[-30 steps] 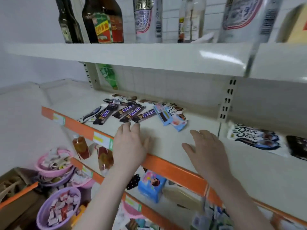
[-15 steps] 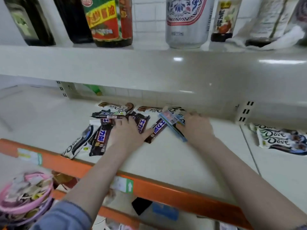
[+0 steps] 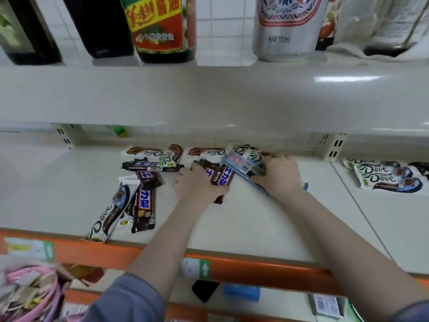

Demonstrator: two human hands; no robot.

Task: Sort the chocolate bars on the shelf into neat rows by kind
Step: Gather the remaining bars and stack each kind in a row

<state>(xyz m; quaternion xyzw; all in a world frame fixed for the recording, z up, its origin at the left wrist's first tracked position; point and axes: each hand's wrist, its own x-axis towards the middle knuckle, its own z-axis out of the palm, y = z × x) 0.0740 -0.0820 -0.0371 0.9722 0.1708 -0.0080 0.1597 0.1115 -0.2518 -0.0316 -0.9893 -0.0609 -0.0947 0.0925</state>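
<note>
Chocolate bars lie mixed on the cream shelf (image 3: 243,224). My left hand (image 3: 197,184) grips dark brown Snickers bars (image 3: 224,176) in the middle of the pile. My right hand (image 3: 278,175) holds light blue bars (image 3: 241,165) lifted at an angle, over white Dove bars at the back. More Snickers bars (image 3: 145,201) and a white Dove bar (image 3: 111,210) lie loose at the left, the Dove bar reaching the front edge. Two Dove bars (image 3: 154,154) lie near the back wall.
A neat stack of white Dove bars (image 3: 385,176) sits on the neighbouring shelf section at right. The upper shelf (image 3: 209,96) with bottles and a can (image 3: 287,26) hangs low overhead. An orange rail (image 3: 255,270) edges the shelf front. Pink baskets (image 3: 27,296) stand below left.
Both hands reached from the shelf's front edge to the pile at the back. The left hand closed on Snickers bars; the right took hold of the blue bars and raised them.
</note>
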